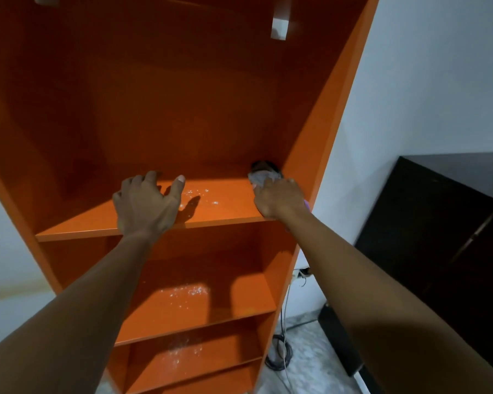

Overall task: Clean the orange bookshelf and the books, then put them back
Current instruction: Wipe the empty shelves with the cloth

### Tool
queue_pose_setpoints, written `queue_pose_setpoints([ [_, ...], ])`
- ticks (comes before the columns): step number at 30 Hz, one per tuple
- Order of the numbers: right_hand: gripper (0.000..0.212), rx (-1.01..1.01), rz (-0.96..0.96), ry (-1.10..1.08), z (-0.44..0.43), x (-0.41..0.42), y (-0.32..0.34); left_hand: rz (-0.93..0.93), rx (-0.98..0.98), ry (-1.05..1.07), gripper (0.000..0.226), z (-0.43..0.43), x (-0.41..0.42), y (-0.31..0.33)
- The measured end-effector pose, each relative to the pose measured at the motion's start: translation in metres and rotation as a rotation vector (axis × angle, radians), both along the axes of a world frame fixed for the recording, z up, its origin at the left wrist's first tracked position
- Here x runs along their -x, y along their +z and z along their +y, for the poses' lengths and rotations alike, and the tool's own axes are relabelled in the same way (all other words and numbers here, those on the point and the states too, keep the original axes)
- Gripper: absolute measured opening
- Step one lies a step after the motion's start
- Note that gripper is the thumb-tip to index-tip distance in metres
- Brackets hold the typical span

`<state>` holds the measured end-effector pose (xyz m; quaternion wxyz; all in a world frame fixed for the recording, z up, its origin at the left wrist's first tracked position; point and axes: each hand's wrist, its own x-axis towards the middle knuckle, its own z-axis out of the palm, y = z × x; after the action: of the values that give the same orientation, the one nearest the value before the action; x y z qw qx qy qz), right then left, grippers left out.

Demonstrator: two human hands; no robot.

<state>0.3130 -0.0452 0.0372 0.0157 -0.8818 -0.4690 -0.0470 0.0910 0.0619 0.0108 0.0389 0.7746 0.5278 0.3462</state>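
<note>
Both arms are up at the orange bookshelf (333,115), working on the upper shelf board (225,211). The left hand (147,204) is planted near the board's front edge, grip wide, fingers spread and tips down on the wood, thumb out to the right, holding nothing. Over on the right, the right hand (279,199) sits knuckles up, grip closed over a grey cloth (261,177), which is bunched hard into the back right corner where the board meets the side panel. Between the two hands, white specks (195,194) are scattered on the orange surface. The lower shelf (239,302) shows its own patch of white flecks, and so does the one beneath it. To the right of the bookshelf stands a dark cabinet (439,223) against the white wall (424,81), with coiled cables (279,354) on the floor between them.
</note>
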Motion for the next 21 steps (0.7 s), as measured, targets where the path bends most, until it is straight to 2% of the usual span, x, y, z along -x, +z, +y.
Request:
queue_pose_setpoints([
  [3,0.033,-0.072,-0.141,-0.022,-0.034,0.022,-0.002,0.016,0.004,-0.029,0.080,-0.003,0.003,0.001],
  [5,0.027,-0.100,-0.210,-0.053,-0.049,0.035,-0.007,0.024,-0.011,-0.051,0.080,-0.006,0.006,0.000],
  [9,0.035,-0.242,-0.056,-0.159,-0.073,0.051,-0.009,0.062,-0.014,-0.096,0.078,-0.011,0.007,-0.001],
  [12,0.034,-0.323,0.090,-0.172,-0.087,0.066,-0.013,0.053,-0.006,-0.118,0.077,-0.014,0.006,0.000],
  [14,0.038,-0.389,0.109,-0.142,-0.090,0.072,-0.015,0.051,-0.011,-0.127,0.077,-0.014,0.006,0.000],
  [18,0.047,-0.607,-0.164,-0.009,-0.077,0.065,-0.003,0.045,-0.010,-0.138,0.081,-0.013,0.007,-0.002],
  [21,0.048,-0.513,-0.247,0.006,-0.062,0.043,0.006,0.038,-0.006,-0.148,0.080,-0.014,0.008,-0.002],
])
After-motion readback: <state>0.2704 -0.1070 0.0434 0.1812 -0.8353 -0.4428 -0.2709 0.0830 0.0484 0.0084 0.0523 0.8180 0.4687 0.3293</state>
